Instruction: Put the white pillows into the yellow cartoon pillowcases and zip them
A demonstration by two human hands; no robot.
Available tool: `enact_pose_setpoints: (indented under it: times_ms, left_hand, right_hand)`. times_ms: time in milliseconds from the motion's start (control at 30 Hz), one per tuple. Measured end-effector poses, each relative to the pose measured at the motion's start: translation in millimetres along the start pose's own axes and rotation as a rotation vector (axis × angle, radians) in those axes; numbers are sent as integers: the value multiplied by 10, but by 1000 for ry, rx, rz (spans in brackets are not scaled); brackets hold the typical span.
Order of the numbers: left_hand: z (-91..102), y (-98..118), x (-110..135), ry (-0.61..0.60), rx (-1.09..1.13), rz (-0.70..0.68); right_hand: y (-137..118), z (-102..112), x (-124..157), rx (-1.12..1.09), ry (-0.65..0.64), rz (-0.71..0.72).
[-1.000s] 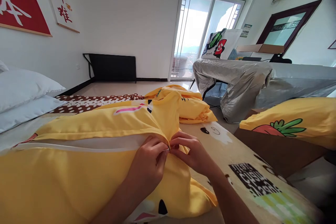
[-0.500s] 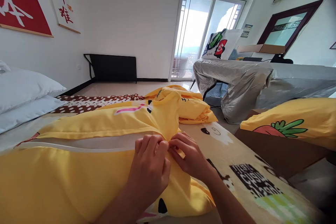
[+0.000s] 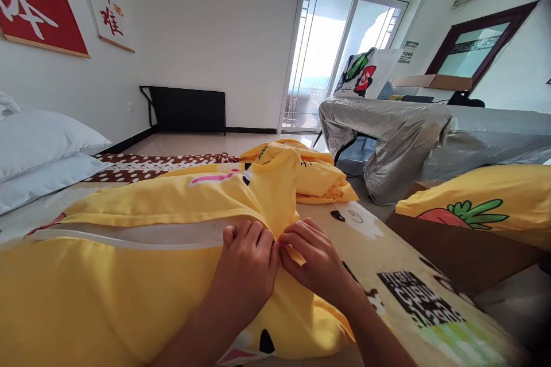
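Observation:
A yellow pillow cover (image 3: 142,203) printed with cartoon faces lies across the bed, and its long opening gapes to the left of my hands. White filling (image 3: 150,235) shows through that gap. At the right end of the opening, my left hand (image 3: 247,275) is closed, gripping the cover's edge. Just beside it my right hand (image 3: 316,258) pinches the fabric, thumb and fingertips almost touching the left fingers. Whatever small part sits between the fingertips is hidden.
Behind the cover lies a crumpled yellow cloth (image 3: 322,178). White pillows (image 3: 47,143) are at the left. At the right, a yellow carrot-print cloth (image 3: 477,195) rests on a cardboard box (image 3: 456,246). A silver-covered table (image 3: 387,126) stands beyond, carrying a printed bag (image 3: 365,74).
Both hands stay at the right end of the opening, with only slight finger shifts. The left hand has turned a little. The camera view has shifted slightly.

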State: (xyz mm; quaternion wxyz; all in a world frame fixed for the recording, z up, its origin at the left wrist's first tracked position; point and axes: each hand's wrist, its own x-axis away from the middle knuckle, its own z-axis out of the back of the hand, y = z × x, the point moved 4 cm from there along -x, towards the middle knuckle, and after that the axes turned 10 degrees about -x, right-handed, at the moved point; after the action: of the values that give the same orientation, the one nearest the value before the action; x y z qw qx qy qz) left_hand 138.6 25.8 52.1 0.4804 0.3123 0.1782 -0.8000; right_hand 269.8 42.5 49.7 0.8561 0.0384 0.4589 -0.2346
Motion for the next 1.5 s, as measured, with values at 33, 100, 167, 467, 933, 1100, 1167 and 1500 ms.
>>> enact_pose_setpoints:
  times_ms: [33, 100, 167, 467, 933, 1100, 1167, 1500]
  left_hand:
    - [-6, -7, -7, -37, 41, 8]
    - [-15, -22, -22, -103, 135, 38]
    - [-22, -41, -34, -149, 212, 81]
    - [-62, -124, -52, -212, 384, 187]
    - [-38, -132, -22, 41, 351, 267]
    - [100, 3, 22, 181, 264, 140]
    - [142, 35, 40, 197, 260, 121]
    - [262, -227, 4, 193, 123, 185]
  right_hand:
    - [0, 2, 2, -1, 0, 0]
    - [-4, 4, 6, 0, 1, -1]
    - [-13, -2, 9, 3, -4, -1]
    - [-18, -55, -2, 13, -23, 12]
    - [-10, -62, 3, 223, -3, 87]
    - [-57, 16, -23, 197, 58, 86]
    - [-80, 48, -30, 171, 75, 80]
    - [8, 90, -47, 213, 51, 7]
